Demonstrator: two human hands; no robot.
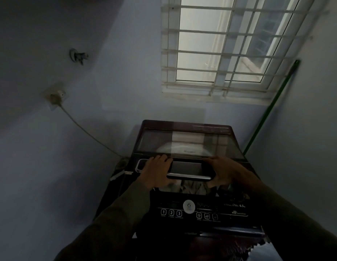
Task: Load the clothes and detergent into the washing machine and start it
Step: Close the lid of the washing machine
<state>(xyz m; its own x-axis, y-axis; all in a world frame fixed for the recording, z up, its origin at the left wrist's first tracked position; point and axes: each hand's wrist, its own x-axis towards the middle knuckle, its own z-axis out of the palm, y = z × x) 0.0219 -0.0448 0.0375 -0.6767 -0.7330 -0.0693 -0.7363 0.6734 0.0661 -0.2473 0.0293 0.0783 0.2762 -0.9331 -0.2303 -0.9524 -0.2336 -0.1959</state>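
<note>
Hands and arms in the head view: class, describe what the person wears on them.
The left sleeve and right sleeve are long and dark, reaching the wrists; dim light hides their exact colour. The left hand and right hand are bare: no gloves, watch or ring visible.

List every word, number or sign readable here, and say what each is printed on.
"1", "2", "3": buttons on the control panel.
"6.5": right side of that panel.
"6", probably: round white badge on the panel.
Captions under the buttons, other panel print and the logo on the lid: too blurred to read.
</note>
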